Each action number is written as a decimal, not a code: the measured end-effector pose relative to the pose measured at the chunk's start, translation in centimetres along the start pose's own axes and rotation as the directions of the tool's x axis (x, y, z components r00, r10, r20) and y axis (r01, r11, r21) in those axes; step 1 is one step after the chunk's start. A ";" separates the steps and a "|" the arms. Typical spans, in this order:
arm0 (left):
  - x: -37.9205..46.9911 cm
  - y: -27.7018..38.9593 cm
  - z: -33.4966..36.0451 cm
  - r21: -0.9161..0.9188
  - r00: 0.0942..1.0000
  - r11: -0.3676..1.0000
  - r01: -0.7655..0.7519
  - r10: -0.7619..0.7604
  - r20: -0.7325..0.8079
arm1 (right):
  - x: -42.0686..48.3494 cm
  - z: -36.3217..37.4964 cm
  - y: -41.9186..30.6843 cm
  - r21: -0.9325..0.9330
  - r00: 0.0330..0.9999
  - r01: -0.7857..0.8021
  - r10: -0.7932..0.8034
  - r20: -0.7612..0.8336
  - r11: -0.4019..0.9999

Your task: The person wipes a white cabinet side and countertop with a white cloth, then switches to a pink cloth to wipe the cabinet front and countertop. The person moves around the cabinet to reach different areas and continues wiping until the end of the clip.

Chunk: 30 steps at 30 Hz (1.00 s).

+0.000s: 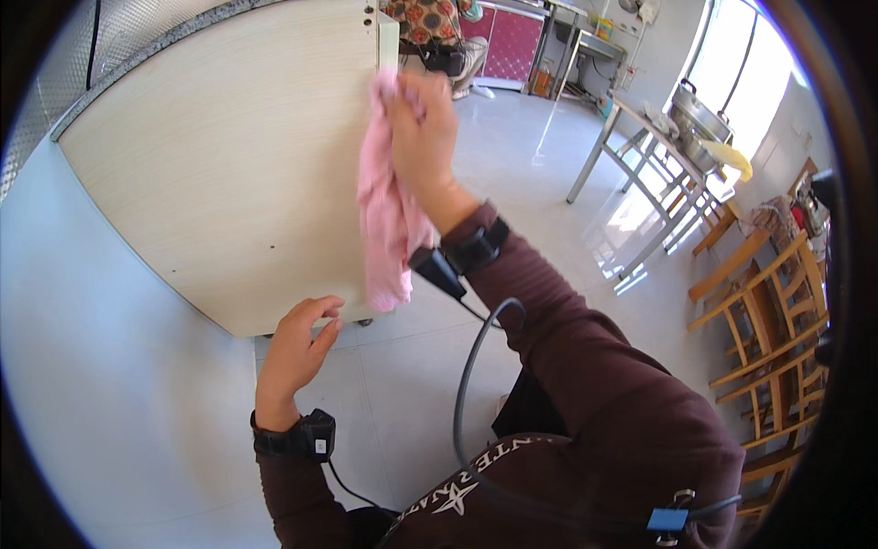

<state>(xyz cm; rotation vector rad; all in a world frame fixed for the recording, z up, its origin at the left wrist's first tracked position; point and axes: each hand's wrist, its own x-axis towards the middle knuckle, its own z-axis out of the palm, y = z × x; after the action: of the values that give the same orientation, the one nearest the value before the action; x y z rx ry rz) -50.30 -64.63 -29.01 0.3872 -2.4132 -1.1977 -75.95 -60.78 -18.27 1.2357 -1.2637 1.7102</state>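
Note:
My right hand [424,137] grips a pink cloth [385,206] near its top and holds it against the front edge of a cabinet's side panel [226,165]. The rest of the cloth hangs down along that edge. The panel is pale wood-grain board with a few small dark holes. Lower down, my left hand [298,350] hovers in front of the panel's bottom, thumb and fingers apart, with nothing in it. A black device is strapped on each wrist.
A speckled stone countertop edge [206,24] caps the cabinet. A white wall [89,329] runs along the left. Beyond the cabinet is a person [429,27]. To the right are a metal-legged table [658,147] with pots [699,117] and stacked wooden chairs [768,329]. A grey cable [466,384] crosses my front.

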 end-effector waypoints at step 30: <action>-1.3 -8.0 11.3 -0.726 0.771 0.260 0.637 -0.201 0.604 | -13.7 -3.3 0.1 -0.088 0.970 -0.214 0.222 0.096 0.973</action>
<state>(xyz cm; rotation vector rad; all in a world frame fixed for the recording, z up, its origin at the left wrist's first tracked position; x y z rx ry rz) -54.10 -61.04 -41.93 0.4689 -1.4189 -2.8884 -72.53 -57.41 -31.54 1.1908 -1.5638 1.7483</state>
